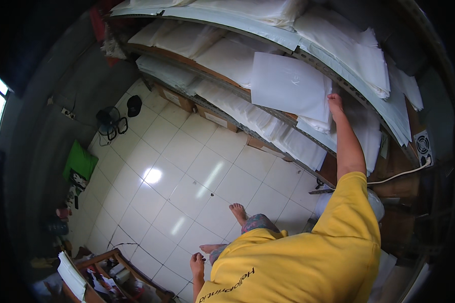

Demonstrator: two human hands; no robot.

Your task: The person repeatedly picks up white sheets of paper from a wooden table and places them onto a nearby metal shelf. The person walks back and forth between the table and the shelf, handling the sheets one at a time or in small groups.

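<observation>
My right hand [334, 103] is stretched out to the shelves, its fingers closed on the right edge of a translucent white sheet [287, 81]. The sheet looks like thin plastic or a flat bag, with a small faint mark on it. It sticks out over the edge of the middle shelf, above more white sheets [316, 123]. Low beside my body hangs my left hand [197, 265], its fingers curled in. Whether anything is inside that hand is hidden.
Shelves hold stacks of white sheets [338, 45]. Cardboard boxes [215, 118] stand beneath the lowest shelf. A fan [107, 120] and a green bag [80, 160] are by the left wall. A wooden rack [119, 267] stands at the lower left. A white cable [402, 175] hangs at the right.
</observation>
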